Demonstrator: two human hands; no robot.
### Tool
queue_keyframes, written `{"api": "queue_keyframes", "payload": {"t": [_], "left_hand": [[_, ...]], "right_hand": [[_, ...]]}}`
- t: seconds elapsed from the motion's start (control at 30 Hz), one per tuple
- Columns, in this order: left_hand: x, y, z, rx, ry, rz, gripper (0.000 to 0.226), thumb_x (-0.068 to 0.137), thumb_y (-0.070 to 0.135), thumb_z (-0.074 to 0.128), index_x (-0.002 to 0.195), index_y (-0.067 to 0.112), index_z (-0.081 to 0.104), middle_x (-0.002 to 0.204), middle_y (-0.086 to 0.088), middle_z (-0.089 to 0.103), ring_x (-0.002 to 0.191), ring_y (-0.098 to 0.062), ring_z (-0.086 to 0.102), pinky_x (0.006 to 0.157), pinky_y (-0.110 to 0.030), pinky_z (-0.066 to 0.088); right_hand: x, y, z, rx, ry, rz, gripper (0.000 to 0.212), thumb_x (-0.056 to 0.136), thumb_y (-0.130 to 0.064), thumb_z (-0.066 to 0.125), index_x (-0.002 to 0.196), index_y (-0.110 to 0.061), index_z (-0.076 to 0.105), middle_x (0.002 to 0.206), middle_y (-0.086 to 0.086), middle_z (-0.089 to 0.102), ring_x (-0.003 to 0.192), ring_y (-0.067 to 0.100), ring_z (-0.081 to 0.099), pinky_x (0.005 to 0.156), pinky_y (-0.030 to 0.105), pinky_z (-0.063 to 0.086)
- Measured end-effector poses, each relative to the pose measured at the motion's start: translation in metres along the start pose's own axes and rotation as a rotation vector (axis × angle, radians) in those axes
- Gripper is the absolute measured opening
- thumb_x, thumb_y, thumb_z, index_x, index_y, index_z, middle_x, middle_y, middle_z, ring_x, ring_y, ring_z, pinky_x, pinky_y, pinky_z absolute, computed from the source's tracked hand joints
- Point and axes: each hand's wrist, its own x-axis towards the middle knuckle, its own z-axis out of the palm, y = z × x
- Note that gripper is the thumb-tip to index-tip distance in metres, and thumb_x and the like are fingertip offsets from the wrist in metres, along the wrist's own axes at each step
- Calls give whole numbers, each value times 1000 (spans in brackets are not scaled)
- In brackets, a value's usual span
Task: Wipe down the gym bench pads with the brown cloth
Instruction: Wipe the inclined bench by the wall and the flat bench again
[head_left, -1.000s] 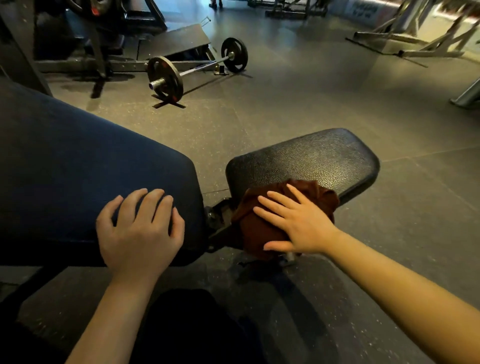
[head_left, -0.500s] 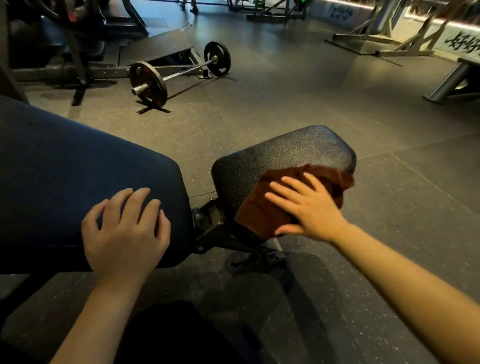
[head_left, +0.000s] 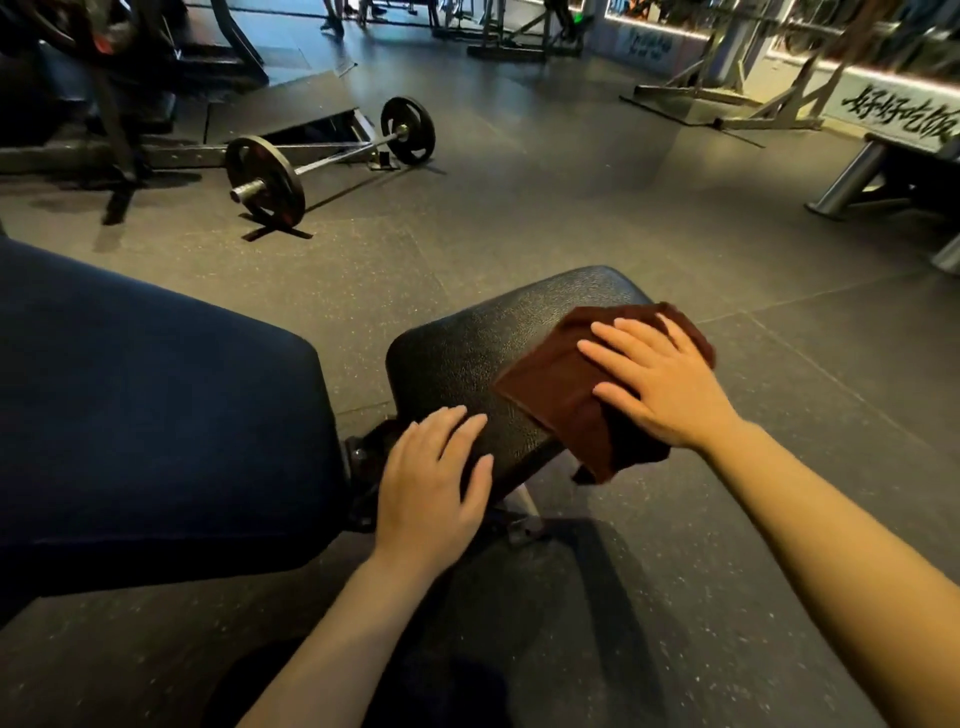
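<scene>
The bench has a small black seat pad (head_left: 483, 343) in the middle and a large dark blue back pad (head_left: 145, 410) at the left. A brown cloth (head_left: 556, 389) lies over the seat pad's right end, one corner hanging off the near edge. My right hand (head_left: 660, 384) presses flat on the cloth with fingers spread and straight. My left hand (head_left: 431, 478) rests flat on the near left end of the seat pad, beside the gap between the two pads.
A loaded barbell (head_left: 322, 161) lies on the rubber floor behind the bench, next to a dark machine frame (head_left: 119, 119). Metal racks (head_left: 737, 98) and another bench's legs (head_left: 852, 182) stand at the far right. Open floor surrounds the seat pad.
My right hand has slid the cloth from the near left part of the seat pad toward its right end. My left hand has moved off the blue back pad onto the seat pad.
</scene>
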Motion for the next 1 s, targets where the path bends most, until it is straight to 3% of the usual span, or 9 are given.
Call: {"api": "queue_keyframes", "payload": {"t": [0.1, 0.17, 0.3, 0.4, 0.47, 0.53, 0.73, 0.9, 1.0], "left_hand": [[18, 7, 29, -27, -79, -22, 52, 99, 43, 34, 144, 21, 50, 149, -5, 49, 141, -24, 40, 114, -54, 34], [34, 14, 45, -37, -115, -124, 61, 99, 51, 23, 152, 25, 37, 159, -3, 35, 149, -24, 26, 120, -53, 22], [40, 21, 60, -3, -76, -222, 65, 99, 55, 19, 152, 22, 38, 158, -6, 37, 148, -26, 30, 118, -50, 23], [38, 19, 60, -57, -41, -231, 59, 101, 48, 24, 148, 18, 45, 153, -5, 44, 145, -25, 35, 117, -50, 28], [37, 17, 60, -81, -11, -234, 56, 102, 43, 26, 146, 16, 49, 152, -6, 46, 144, -26, 38, 116, -51, 32], [37, 17, 59, -95, -2, -258, 56, 100, 41, 27, 145, 16, 49, 152, -6, 46, 144, -26, 37, 117, -52, 31], [43, 16, 59, -74, -48, -439, 72, 93, 57, 15, 152, 23, 37, 160, -3, 34, 151, -23, 21, 122, -50, 11], [46, 17, 61, 6, -50, -420, 64, 96, 53, 23, 147, 22, 47, 154, -6, 44, 146, -29, 34, 116, -56, 25], [45, 17, 64, 52, -31, -407, 58, 97, 47, 29, 141, 19, 55, 147, -9, 52, 139, -33, 44, 110, -60, 34]], "right_hand": [[2, 28, -6, 207, -8, 221, 74, 94, -70, 22, 149, -25, 44, 159, 2, 34, 148, 27, 27, 121, 41, 20], [2, 9, 3, 358, 99, 354, 70, 94, -65, 28, 148, -23, 45, 160, 1, 30, 151, 25, 16, 121, 35, 13], [-7, -55, 28, 436, 354, 515, 58, 98, -45, 39, 145, -13, 49, 160, 9, 30, 151, 35, 4, 120, 44, 12], [-16, -99, 38, 389, 370, 508, 54, 100, -40, 41, 145, -11, 49, 158, 10, 33, 151, 37, 3, 119, 52, 19], [-20, -115, 38, 314, 318, 491, 54, 101, -41, 39, 146, -14, 49, 158, 9, 35, 151, 35, 6, 117, 58, 24], [-18, -111, 34, 258, 252, 505, 56, 100, -46, 37, 148, -20, 45, 159, 5, 32, 152, 31, 7, 115, 60, 20], [13, -49, 10, 160, 153, 537, 68, 93, -60, 35, 146, -19, 50, 156, 9, 38, 148, 33, 20, 116, 61, 25], [60, 12, -25, 193, -304, 464, 67, 96, -67, 34, 156, -41, 19, 166, -13, 6, 152, 20, 8, 118, 47, 26], [87, 21, -27, 113, -410, 358, 68, 95, -70, 28, 156, -46, 10, 165, -18, -1, 153, 18, 4, 118, 47, 24]]}}
